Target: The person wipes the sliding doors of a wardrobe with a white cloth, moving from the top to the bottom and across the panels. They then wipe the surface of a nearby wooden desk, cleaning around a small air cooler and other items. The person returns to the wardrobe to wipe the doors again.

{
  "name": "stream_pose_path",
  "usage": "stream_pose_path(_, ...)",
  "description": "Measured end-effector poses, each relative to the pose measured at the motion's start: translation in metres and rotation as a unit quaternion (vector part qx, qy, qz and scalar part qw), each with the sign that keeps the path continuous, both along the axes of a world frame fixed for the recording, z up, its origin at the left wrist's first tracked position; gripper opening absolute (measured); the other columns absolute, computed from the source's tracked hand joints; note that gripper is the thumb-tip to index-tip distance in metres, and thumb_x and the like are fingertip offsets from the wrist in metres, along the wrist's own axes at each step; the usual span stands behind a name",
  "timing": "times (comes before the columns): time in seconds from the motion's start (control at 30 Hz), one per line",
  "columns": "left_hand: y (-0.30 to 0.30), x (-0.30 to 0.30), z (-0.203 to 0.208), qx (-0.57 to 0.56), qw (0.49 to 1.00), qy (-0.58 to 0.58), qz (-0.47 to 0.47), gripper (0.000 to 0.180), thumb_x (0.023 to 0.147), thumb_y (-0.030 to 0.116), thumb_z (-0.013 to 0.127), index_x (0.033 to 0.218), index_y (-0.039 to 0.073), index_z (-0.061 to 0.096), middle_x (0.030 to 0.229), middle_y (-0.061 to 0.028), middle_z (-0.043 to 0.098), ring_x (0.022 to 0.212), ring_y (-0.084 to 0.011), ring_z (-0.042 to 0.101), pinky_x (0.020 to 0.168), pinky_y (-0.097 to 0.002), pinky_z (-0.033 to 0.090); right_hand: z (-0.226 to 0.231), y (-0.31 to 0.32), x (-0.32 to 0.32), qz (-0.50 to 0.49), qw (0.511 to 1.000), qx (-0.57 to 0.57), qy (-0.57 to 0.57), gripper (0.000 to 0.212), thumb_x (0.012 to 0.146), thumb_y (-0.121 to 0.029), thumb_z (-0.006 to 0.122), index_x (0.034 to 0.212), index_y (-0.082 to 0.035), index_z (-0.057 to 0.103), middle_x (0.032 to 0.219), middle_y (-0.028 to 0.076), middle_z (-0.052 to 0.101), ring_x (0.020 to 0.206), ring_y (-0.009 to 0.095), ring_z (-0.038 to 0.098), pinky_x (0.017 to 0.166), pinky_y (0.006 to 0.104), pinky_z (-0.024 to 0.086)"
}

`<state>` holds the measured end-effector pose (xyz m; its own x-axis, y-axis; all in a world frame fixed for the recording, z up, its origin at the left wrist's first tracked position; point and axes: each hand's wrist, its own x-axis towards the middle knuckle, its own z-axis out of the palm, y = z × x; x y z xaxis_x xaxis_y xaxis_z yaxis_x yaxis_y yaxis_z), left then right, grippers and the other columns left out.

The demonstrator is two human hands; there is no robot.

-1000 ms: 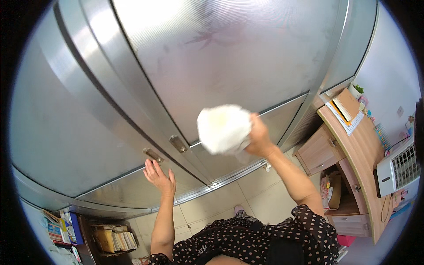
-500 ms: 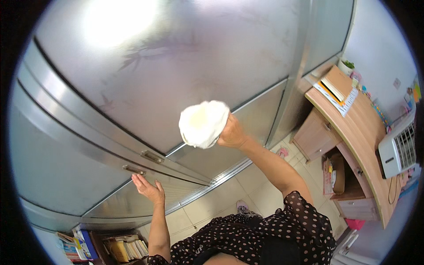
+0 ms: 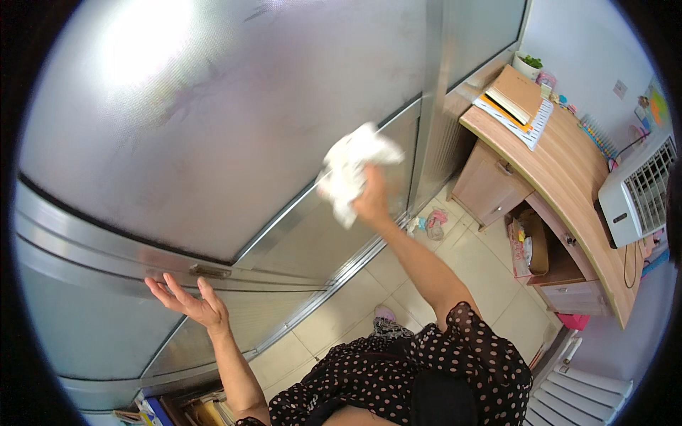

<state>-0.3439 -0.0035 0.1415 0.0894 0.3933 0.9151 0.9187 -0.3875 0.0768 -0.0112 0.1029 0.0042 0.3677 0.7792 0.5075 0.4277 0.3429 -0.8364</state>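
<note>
A crumpled white cloth (image 3: 353, 165) is bunched in my right hand (image 3: 371, 197), whose fingers are closed round it. The cloth is at the lower part of a large frosted glass sliding door (image 3: 234, 135) with a metal frame; whether it touches the door I cannot tell. My left hand (image 3: 192, 305) is held up with its fingers spread and nothing in it. It is close to the door frame, just below and left of a recessed metal handle (image 3: 211, 271).
At the right stands a curved wooden desk (image 3: 561, 167) with a notebook (image 3: 513, 96), a potted plant (image 3: 528, 65) and a white air cooler (image 3: 636, 192). A pinkish bundle (image 3: 436, 224) lies on the tiled floor (image 3: 369, 287). Books (image 3: 206, 410) fill a shelf at lower left, and a white radiator (image 3: 579, 397) is at lower right.
The cloth has shifted up and right in the picture and changed shape, hanging looser. My left hand has moved left and down, its fingers spreading wider. The whole view has turned somewhat.
</note>
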Motion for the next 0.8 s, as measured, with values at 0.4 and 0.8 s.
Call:
stream_pose_path(0.4,0.043,-0.008,-0.013,0.063,0.971,0.172,0.151,0.044,0.092,0.031,0.054,0.133,0.015,0.053,0.153,-0.0231,0.012,0.142,-0.0410,0.008,0.111,-0.0536,-0.001,0.023,0.057,0.132,-0.130,0.954,0.020,0.268,0.075,0.068,-0.011,0.079,0.133,-0.002,0.043,0.121,0.014,0.058,0.109,0.024,0.057,0.089,0.0350,0.047)
stream_pose_path(0.8,0.044,-0.012,-0.020,0.055,0.966,0.180,0.176,0.052,0.081,0.023,0.064,0.131,0.014,0.055,0.151,-0.0243,0.015,0.140,-0.0416,0.012,0.112,-0.0516,0.001,-0.035,-0.032,-0.043,0.057,0.990,-0.011,0.132,0.070,0.071,-0.016,0.077,0.131,-0.001,0.043,0.124,0.019,0.051,0.118,0.030,0.049,0.099,0.0387,0.039)
